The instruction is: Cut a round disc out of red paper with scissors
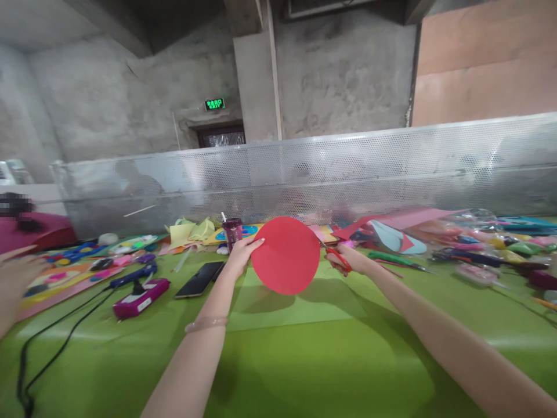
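My left hand (242, 254) pinches the left edge of a red paper circle (286, 255) and holds it up above the green table (304, 360). My right hand (348, 258) is closed round the red handles of a pair of scissors (336, 253), whose blades point at the circle's right edge. A light green paper sheet (296, 305) lies flat under the circle. A thin bracelet sits on my left wrist.
A black phone (201, 278), a magenta device (140, 297) with a black cable, coloured paper scraps, a dark cup (232, 231) and craft tools litter the table's far side. A perforated metal screen (348, 168) runs behind. Another person's hand (15, 278) shows at the left.
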`<state>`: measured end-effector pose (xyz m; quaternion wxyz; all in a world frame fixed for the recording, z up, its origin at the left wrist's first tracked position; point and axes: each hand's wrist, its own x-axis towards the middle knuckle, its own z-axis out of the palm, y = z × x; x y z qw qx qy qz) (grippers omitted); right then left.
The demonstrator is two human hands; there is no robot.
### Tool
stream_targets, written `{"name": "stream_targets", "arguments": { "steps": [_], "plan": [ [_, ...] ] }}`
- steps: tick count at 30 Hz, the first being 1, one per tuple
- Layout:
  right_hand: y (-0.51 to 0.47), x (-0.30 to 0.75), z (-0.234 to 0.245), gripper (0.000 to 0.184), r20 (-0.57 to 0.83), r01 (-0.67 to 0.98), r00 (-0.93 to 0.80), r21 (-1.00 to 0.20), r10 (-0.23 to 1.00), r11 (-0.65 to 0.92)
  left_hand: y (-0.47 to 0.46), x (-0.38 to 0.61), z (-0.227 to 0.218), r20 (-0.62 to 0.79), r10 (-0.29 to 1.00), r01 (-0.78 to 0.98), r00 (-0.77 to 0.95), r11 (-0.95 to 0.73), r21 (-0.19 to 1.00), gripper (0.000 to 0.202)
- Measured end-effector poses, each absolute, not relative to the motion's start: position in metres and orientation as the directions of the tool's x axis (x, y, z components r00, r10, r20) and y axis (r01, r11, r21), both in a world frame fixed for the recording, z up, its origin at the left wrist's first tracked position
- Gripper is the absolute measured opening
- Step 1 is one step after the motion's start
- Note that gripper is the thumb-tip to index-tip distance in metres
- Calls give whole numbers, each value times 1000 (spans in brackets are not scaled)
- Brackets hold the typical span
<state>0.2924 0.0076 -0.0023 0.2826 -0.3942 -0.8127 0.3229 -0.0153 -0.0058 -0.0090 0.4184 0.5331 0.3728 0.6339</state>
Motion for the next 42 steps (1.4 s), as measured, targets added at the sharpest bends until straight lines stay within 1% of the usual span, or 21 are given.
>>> {"name": "stream_targets", "arguments": {
  "steps": [3,5,7,10,11,13,15,16,18,20,21,22,23,25,27,29,32,35,37,39,42],
  "plan": [
    [3,293,2,28,165,465,-550,-754,818,465,-5,-15,-9,352,931,-158,-95,-363,918,44],
    [-1,295,6,32,108,478,-587,-754,802,451,-6,-15,-8,341,932,-182,-121,-358,916,42],
    [-6,297,10,35,-4,525,-617,-747,787,408,-7,-16,-6,347,924,-222,-160,-376,900,40],
    [-12,301,15,35,-232,656,-585,-699,777,284,-9,-17,-3,362,908,-313,-212,-414,855,37],
    [-14,302,16,35,-285,689,-565,-679,775,253,-9,-17,-2,361,905,-343,-224,-420,840,35],
    [-14,303,18,37,-328,720,-551,-651,767,239,-9,-18,-1,355,902,-389,-245,-427,816,30],
    [-12,303,18,37,-316,741,-552,-610,772,281,-8,-19,-2,358,898,-412,-256,-436,800,27],
    [-10,303,17,35,-286,757,-549,-568,785,323,-7,-20,-2,362,896,-413,-257,-440,797,26],
    [-4,304,15,28,-170,798,-536,-420,827,431,-5,-21,-4,360,898,-396,-255,-436,808,28],
    [2,308,12,23,-46,823,-532,-259,845,505,-4,-21,-5,342,905,-368,-252,-417,831,30],
    [5,311,11,22,-4,823,-538,-219,843,524,-4,-21,-6,328,910,-355,-252,-402,844,31],
    [7,314,10,21,30,817,-541,-217,840,534,-4,-20,-6,316,916,-346,-248,-389,854,32],
    [9,316,10,20,67,802,-540,-259,839,538,-4,-20,-6,306,922,-341,-237,-374,863,32],
    [11,319,11,23,167,725,-510,-445,844,526,-7,-18,-5,287,941,-329,-177,-332,884,32],
    [11,315,13,32,278,568,-444,-648,852,508,-10,-15,-5,251,965,-284,-70,-261,923,32],
    [7,305,15,38,358,388,-395,-770,846,506,-13,-10,-7,200,979,-203,42,-188,961,33],
    [-4,284,16,43,412,231,-412,-816,813,530,-15,-3,-11,168,970,-87,177,-155,984,34],
    [-17,267,14,38,406,208,-457,-816,791,539,-14,3,-15,143,953,-3,267,-147,989,36],
    [-21,261,11,33,406,212,-456,-814,792,540,-14,4,-17,134,951,24,280,-146,989,37],
    [-20,260,8,31,428,209,-421,-812,799,545,-14,5,-16,148,951,12,270,-157,988,38],
    [-12,264,6,31,498,200,-287,-804,818,559,-14,4,-15,182,956,-30,230,-180,983,40]
  ]
}}
